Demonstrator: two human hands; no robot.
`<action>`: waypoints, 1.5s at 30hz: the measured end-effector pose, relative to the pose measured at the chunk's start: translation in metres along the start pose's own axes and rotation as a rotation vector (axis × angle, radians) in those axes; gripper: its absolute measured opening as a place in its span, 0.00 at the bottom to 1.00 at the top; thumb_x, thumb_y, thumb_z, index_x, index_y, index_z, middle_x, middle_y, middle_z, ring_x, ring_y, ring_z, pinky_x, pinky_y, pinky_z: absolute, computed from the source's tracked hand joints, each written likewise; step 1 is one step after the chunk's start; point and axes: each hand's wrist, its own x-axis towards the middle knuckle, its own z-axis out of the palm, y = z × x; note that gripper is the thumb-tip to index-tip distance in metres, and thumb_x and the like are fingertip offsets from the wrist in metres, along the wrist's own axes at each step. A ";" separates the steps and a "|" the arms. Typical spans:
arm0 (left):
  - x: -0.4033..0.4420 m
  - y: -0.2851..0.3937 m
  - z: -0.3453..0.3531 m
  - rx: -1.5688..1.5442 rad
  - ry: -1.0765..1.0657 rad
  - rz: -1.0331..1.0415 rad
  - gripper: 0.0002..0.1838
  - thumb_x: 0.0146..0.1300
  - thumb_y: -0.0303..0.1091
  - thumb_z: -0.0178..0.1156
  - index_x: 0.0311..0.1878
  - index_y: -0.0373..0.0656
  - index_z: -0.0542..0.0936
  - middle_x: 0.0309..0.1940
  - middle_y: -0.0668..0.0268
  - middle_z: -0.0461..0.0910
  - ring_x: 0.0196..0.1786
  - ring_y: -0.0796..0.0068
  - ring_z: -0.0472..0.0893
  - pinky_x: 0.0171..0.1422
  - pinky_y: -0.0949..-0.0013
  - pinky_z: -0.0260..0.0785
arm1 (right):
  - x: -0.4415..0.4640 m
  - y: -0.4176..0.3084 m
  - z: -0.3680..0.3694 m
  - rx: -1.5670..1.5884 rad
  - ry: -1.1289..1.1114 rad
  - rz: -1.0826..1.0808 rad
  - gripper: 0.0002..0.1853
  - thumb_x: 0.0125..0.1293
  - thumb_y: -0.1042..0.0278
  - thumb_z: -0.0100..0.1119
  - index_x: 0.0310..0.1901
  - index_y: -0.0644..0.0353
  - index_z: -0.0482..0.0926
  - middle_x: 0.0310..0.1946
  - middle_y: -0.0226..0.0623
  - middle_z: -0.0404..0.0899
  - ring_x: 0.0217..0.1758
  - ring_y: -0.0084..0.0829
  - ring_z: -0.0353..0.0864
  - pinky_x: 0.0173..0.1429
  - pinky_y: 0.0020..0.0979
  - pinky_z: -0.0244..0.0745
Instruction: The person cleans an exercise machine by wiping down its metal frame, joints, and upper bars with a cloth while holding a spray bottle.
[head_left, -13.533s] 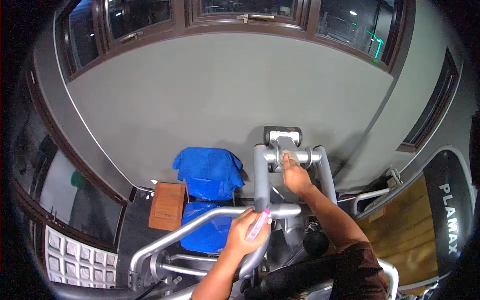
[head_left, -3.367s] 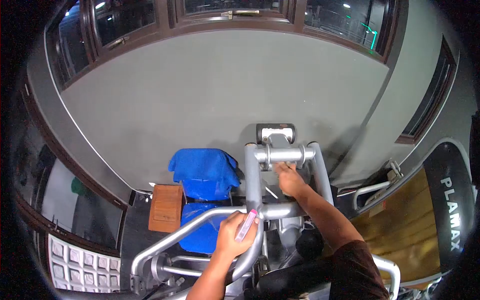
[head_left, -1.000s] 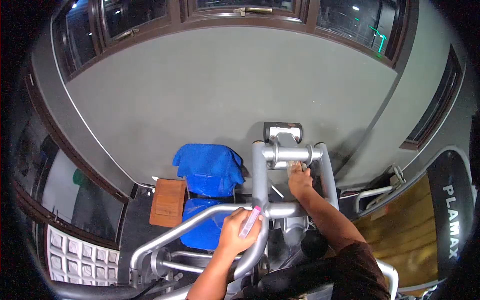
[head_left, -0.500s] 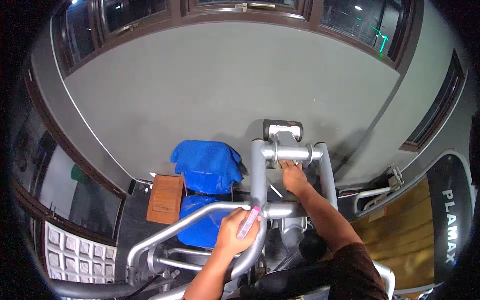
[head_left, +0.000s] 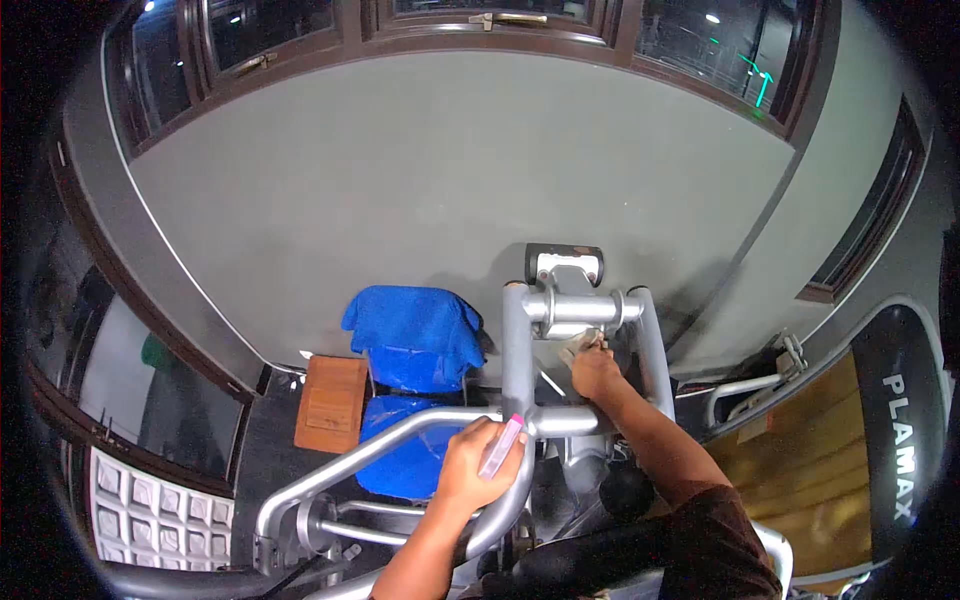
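Note:
My left hand (head_left: 474, 466) is closed around a small clear tube with a pink cap (head_left: 502, 446), beside the curved silver tube of the machine frame (head_left: 518, 360). Just below the upper crossbar (head_left: 574, 307), my right hand (head_left: 594, 370) is closed on a pale, crumpled cloth (head_left: 582, 346). The cloth is near a silver part under that bar; whether it touches is hard to tell. A black and white end piece (head_left: 564, 264) sits above the crossbar.
Behind the frame at left stands a blue chair (head_left: 404, 440) with a blue towel (head_left: 412, 318) over its back. Beside it is a wooden board (head_left: 331, 403). A black panel marked PLAMAX (head_left: 897, 450) stands at right. Silver rails (head_left: 340, 470) cross the lower left.
Since the oldest frame, my right hand has moved from the upper crossbar to below it. In the last half second it shifted slightly down, and more cloth shows. My left hand still holds the tube.

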 end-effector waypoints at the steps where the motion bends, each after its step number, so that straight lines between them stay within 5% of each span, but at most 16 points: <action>1: 0.000 0.000 0.000 -0.009 -0.004 -0.003 0.05 0.61 0.28 0.68 0.33 0.37 0.83 0.24 0.55 0.78 0.25 0.55 0.80 0.31 0.58 0.70 | 0.005 0.004 0.008 0.029 0.019 -0.020 0.20 0.67 0.63 0.55 0.52 0.67 0.86 0.51 0.54 0.85 0.53 0.51 0.87 0.56 0.51 0.81; 6: 0.001 0.000 -0.001 -0.019 0.019 0.028 0.04 0.60 0.27 0.68 0.33 0.38 0.83 0.23 0.55 0.78 0.25 0.55 0.79 0.31 0.57 0.70 | 0.025 0.036 0.015 -0.037 0.007 -0.314 0.17 0.61 0.64 0.60 0.50 0.58 0.88 0.42 0.49 0.88 0.47 0.55 0.88 0.53 0.49 0.84; 8: 0.002 -0.002 0.000 -0.017 0.029 0.045 0.03 0.60 0.27 0.68 0.33 0.38 0.83 0.23 0.55 0.78 0.25 0.54 0.79 0.31 0.57 0.70 | 0.037 0.048 0.018 0.172 0.004 -0.381 0.14 0.64 0.68 0.59 0.49 0.63 0.86 0.42 0.48 0.87 0.47 0.52 0.89 0.51 0.50 0.85; 11: 0.001 -0.004 0.000 -0.014 0.014 0.028 0.03 0.60 0.27 0.67 0.33 0.39 0.84 0.24 0.55 0.78 0.26 0.54 0.80 0.31 0.57 0.70 | 0.033 0.035 0.007 1.698 -0.125 0.289 0.11 0.69 0.75 0.57 0.48 0.69 0.83 0.42 0.47 0.86 0.46 0.47 0.89 0.47 0.52 0.86; 12: 0.000 -0.004 0.000 -0.012 0.006 0.011 0.03 0.60 0.27 0.67 0.34 0.39 0.84 0.24 0.55 0.79 0.26 0.54 0.80 0.32 0.57 0.70 | 0.032 0.029 0.001 1.897 -0.100 0.378 0.10 0.70 0.77 0.56 0.47 0.72 0.83 0.43 0.46 0.85 0.46 0.45 0.89 0.46 0.53 0.86; 14: 0.000 -0.003 0.000 -0.010 -0.005 -0.008 0.02 0.60 0.27 0.67 0.34 0.39 0.85 0.24 0.55 0.79 0.26 0.54 0.80 0.32 0.57 0.71 | 0.070 0.046 0.060 1.640 -0.049 0.017 0.11 0.71 0.78 0.55 0.51 0.72 0.81 0.46 0.50 0.84 0.46 0.48 0.89 0.48 0.53 0.86; 16: 0.000 -0.002 0.000 -0.010 -0.011 -0.008 0.02 0.60 0.26 0.67 0.34 0.39 0.85 0.25 0.55 0.79 0.26 0.54 0.80 0.32 0.58 0.71 | 0.067 0.044 0.056 1.695 -0.068 -0.020 0.13 0.71 0.79 0.54 0.54 0.73 0.79 0.48 0.52 0.84 0.48 0.49 0.88 0.50 0.53 0.86; 18: -0.001 -0.003 0.001 -0.015 -0.009 -0.002 0.02 0.60 0.26 0.67 0.35 0.39 0.85 0.25 0.55 0.79 0.26 0.54 0.81 0.32 0.58 0.72 | 0.013 0.016 -0.029 2.069 -0.161 0.274 0.14 0.71 0.79 0.54 0.56 0.74 0.78 0.49 0.52 0.83 0.50 0.48 0.88 0.52 0.52 0.86; 27: -0.001 -0.003 -0.002 -0.009 -0.036 -0.009 0.04 0.60 0.27 0.66 0.37 0.40 0.86 0.29 0.54 0.81 0.30 0.51 0.83 0.36 0.56 0.75 | 0.012 0.007 -0.019 1.996 -0.014 -0.012 0.24 0.68 0.78 0.57 0.67 0.68 0.75 0.56 0.47 0.83 0.56 0.37 0.85 0.63 0.37 0.79; 33: 0.000 0.000 -0.006 0.001 -0.028 -0.056 0.04 0.61 0.29 0.67 0.36 0.39 0.85 0.27 0.55 0.80 0.29 0.51 0.82 0.35 0.56 0.74 | -0.020 0.030 -0.069 1.295 -0.097 -0.220 0.26 0.62 0.75 0.59 0.64 0.67 0.80 0.57 0.43 0.85 0.58 0.33 0.82 0.63 0.31 0.76; 37: 0.002 -0.001 -0.001 -0.012 0.030 0.005 0.05 0.60 0.27 0.68 0.31 0.39 0.83 0.21 0.57 0.76 0.23 0.57 0.79 0.29 0.58 0.69 | -0.028 0.057 -0.084 1.837 -0.174 -0.146 0.23 0.62 0.74 0.59 0.60 0.64 0.82 0.53 0.43 0.86 0.57 0.37 0.84 0.60 0.37 0.81; 41: 0.000 0.002 0.000 0.028 0.008 0.004 0.04 0.60 0.27 0.69 0.31 0.39 0.83 0.21 0.57 0.76 0.23 0.58 0.79 0.29 0.59 0.68 | -0.039 0.071 -0.102 2.350 0.126 -0.280 0.21 0.74 0.62 0.61 0.62 0.65 0.76 0.50 0.44 0.86 0.51 0.39 0.88 0.55 0.41 0.87; 45: -0.001 0.003 0.001 -0.003 0.006 0.014 0.04 0.60 0.27 0.68 0.33 0.38 0.83 0.23 0.57 0.77 0.24 0.56 0.79 0.30 0.59 0.69 | -0.026 0.083 -0.089 2.477 0.230 -0.123 0.22 0.78 0.60 0.56 0.66 0.65 0.72 0.57 0.46 0.82 0.58 0.42 0.86 0.63 0.46 0.84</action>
